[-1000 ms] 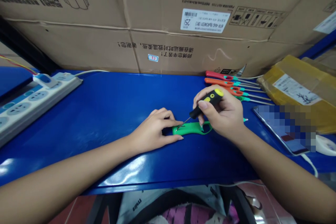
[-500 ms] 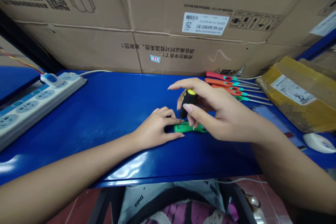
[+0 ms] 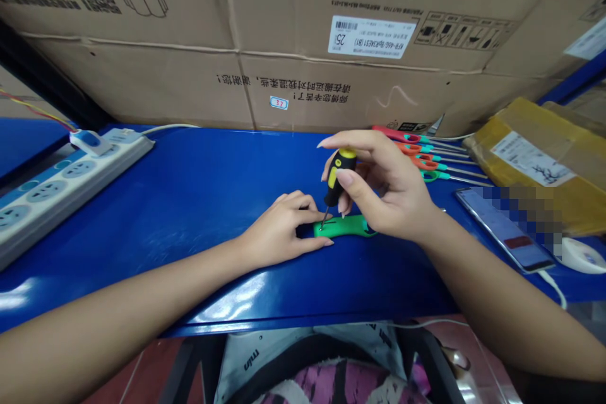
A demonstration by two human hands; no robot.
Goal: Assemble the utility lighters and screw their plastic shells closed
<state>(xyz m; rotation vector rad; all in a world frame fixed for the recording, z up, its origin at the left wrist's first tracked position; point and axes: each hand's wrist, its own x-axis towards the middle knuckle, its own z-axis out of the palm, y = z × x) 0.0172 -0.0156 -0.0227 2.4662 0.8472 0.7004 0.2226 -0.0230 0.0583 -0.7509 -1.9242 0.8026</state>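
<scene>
My right hand (image 3: 379, 186) is closed around the black and yellow handle of a short screwdriver (image 3: 337, 177). Its thin shaft points down and its tip meets the left end of a green lighter (image 3: 348, 226), a long-nosed kind like those at the back. The lighter lies flat on the blue table. My left hand (image 3: 288, 227) rests on the table and pinches the lighter's left end between thumb and fingers. Part of the lighter's right end and its nozzle are hidden behind my right hand.
Several long-nosed lighters (image 3: 426, 158) in red, orange and green lie at the back right. Near them are a phone (image 3: 506, 230) with a cable, a yellow-taped parcel (image 3: 544, 158) and a white rounded object (image 3: 582, 255). A power strip (image 3: 80, 170) lies left; a large carton (image 3: 284, 31) stands behind.
My right hand has turned about the screwdriver and its forearm has swung left, uncovering more of the lighter and the phone. My left hand stays in place.
</scene>
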